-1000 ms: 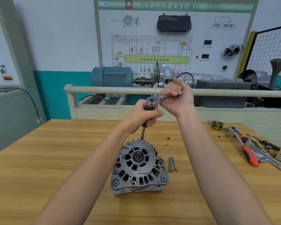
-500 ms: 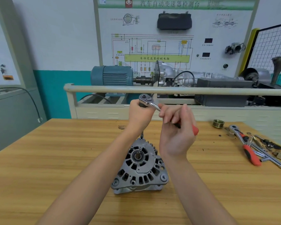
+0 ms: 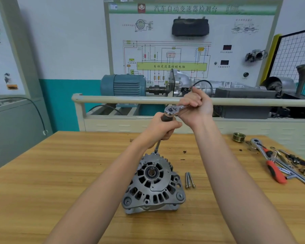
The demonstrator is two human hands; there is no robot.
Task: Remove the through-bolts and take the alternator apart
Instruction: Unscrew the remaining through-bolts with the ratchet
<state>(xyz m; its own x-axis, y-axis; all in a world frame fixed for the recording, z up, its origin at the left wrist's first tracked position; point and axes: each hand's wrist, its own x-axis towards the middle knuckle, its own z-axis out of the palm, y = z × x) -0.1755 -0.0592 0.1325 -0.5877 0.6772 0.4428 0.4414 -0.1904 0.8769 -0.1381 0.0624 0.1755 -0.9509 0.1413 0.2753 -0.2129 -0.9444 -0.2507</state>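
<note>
Grey cast alternator (image 3: 154, 184) upright on table (image 3: 60, 173) | 3 bolts (image 3: 189, 180) beside

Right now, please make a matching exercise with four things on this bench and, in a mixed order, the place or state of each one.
Things:
1. alternator
2. loose bolts
3. ratchet
4. spare ratchet

Places or states:
A. lying far right on the table
B. held by both hands
C. standing at the table's middle
D. lying just right of the alternator

Pairs: 1-C, 2-D, 3-B, 4-A
</note>
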